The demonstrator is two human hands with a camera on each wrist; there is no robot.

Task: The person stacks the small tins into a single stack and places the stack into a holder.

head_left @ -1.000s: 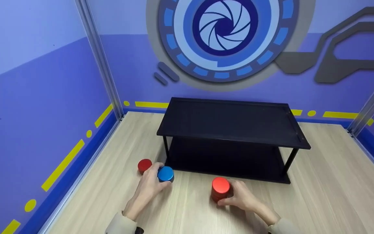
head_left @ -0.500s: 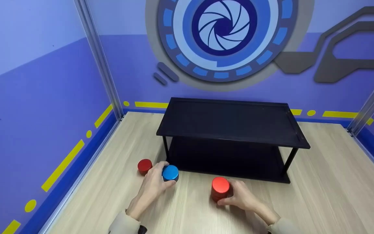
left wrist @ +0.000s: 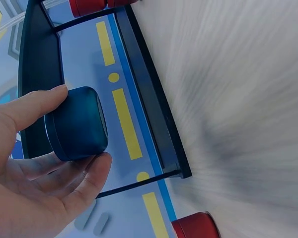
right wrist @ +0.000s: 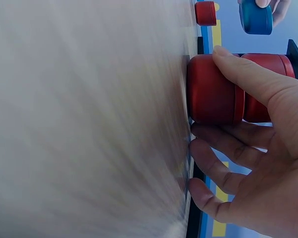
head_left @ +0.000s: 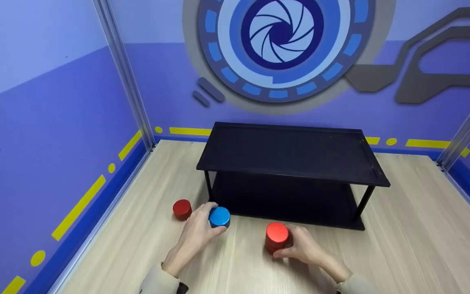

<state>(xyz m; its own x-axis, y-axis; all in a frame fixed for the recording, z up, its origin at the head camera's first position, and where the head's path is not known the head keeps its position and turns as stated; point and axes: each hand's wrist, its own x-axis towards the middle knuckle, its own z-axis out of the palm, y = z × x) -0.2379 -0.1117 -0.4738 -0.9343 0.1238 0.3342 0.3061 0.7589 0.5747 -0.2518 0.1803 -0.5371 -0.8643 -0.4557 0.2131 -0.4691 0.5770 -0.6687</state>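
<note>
My left hand (head_left: 197, 229) grips a small blue round tin (head_left: 219, 217) between thumb and fingers, and in the left wrist view the tin (left wrist: 78, 124) is held above the table. A stack of two red tins (head_left: 277, 237) stands on the table in front of the shelf. My right hand (head_left: 305, 246) curls round this stack from the right; in the right wrist view its thumb lies on the lower red tin (right wrist: 214, 89), with the upper red tin (right wrist: 268, 67) resting on that one. Another red tin (head_left: 182, 210) stands alone, left of my left hand.
A black two-tier shelf (head_left: 288, 153) stands behind the hands, its lower board (head_left: 280, 200) near the tins. The wooden table (head_left: 414, 228) is bounded by a blue left wall (head_left: 55, 134) and a patterned back wall (head_left: 157, 81).
My left hand has moved to the right with the blue tin, away from the lone red tin and closer to the red stack. My right hand and the stack stay where they were.
</note>
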